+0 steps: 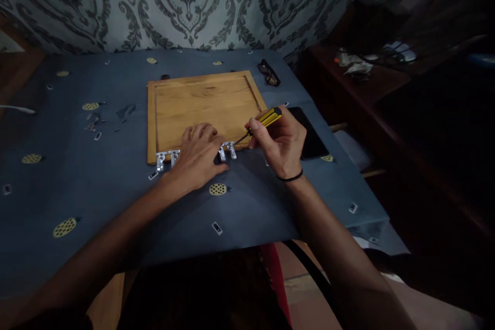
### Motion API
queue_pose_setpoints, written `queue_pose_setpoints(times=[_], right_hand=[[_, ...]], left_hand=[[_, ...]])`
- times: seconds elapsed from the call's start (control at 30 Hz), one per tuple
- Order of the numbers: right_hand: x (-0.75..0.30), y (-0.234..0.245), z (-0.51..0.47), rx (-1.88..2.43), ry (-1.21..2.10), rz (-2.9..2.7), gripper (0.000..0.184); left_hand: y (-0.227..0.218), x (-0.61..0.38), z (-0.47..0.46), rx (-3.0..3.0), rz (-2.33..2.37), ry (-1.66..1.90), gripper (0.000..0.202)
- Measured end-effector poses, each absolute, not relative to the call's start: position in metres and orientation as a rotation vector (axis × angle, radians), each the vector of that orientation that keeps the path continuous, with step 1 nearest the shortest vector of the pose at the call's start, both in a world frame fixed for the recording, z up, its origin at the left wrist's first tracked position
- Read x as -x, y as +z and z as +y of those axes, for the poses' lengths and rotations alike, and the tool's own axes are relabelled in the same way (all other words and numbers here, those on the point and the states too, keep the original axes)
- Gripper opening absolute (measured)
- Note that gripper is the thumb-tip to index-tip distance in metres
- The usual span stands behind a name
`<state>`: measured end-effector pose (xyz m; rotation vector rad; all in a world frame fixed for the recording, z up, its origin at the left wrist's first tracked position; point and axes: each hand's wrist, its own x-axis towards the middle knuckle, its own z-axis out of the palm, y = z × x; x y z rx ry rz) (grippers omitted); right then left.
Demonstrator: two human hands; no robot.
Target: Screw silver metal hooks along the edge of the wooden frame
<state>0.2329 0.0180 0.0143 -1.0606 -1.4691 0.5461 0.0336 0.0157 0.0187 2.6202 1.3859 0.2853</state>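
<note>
A wooden panel with a raised frame lies flat on the cloth-covered table. Several silver metal hinges sit along its near edge, some partly hidden by my left hand. My left hand rests on that edge, fingers lying on the wood and thumb spread over the near side beside the hinges. In my right hand is a yellow and black screwdriver, gripped by its handle. Its shaft slants down to the left, the tip at or very close to the rightmost hinge; contact is hard to tell.
Small metal pieces lie on the patterned blue tablecloth to the left. Eyeglasses lie beyond the panel's far right corner. A dark flat tablet-like object is beside my right hand. A patterned curtain hangs behind the table.
</note>
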Motion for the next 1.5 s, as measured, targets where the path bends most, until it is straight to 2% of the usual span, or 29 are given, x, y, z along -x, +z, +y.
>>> queue_pose_setpoints(times=[0.23,0.73,1.03,1.5], right_hand=[[-0.234,0.013,0.018,1.025,0.568,-1.453,0.044],[-0.236,0.011,0.02,1.031,0.585,-1.45,0.043],[-0.236,0.009,0.02,1.015,0.594,-1.446,0.042],[-0.236,0.012,0.019,1.047,0.58,-1.456,0.043]], left_hand=[[0.012,-0.032,0.016,-2.613,1.384,0.365,0.037],[0.01,-0.032,0.015,-2.623,1.407,0.373,0.038],[0.014,-0.037,0.014,-2.645,1.414,0.369,0.051],[0.016,-0.044,0.019,-2.63,1.415,0.346,0.046]])
